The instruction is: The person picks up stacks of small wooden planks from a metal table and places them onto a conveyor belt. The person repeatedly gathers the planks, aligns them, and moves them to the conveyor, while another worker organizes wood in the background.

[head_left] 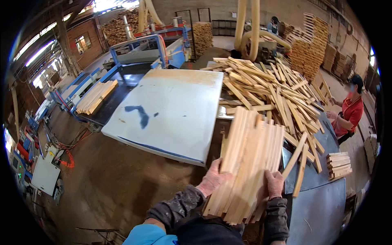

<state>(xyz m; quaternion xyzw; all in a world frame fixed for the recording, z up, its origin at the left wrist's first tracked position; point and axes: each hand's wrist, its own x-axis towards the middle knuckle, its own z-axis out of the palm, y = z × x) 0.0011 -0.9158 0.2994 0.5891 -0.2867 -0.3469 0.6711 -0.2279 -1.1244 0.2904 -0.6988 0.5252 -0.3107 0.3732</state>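
Observation:
A bundle of wooden strips lies side by side between my two gloved hands, close in front of my body. My left hand grips the bundle's left edge, and my right hand presses in on its right edge. The strips' ends are uneven at both the far and near side. Just beyond, a large loose heap of wooden strips spreads over a metal table. Left of the bundle stands a pale, flat machine table with dark worn patches.
A blue-framed machine stands behind the pale table, with a row of strips on its dark bed. A small stack of strips sits at the metal table's right edge. A person in red stands at the right.

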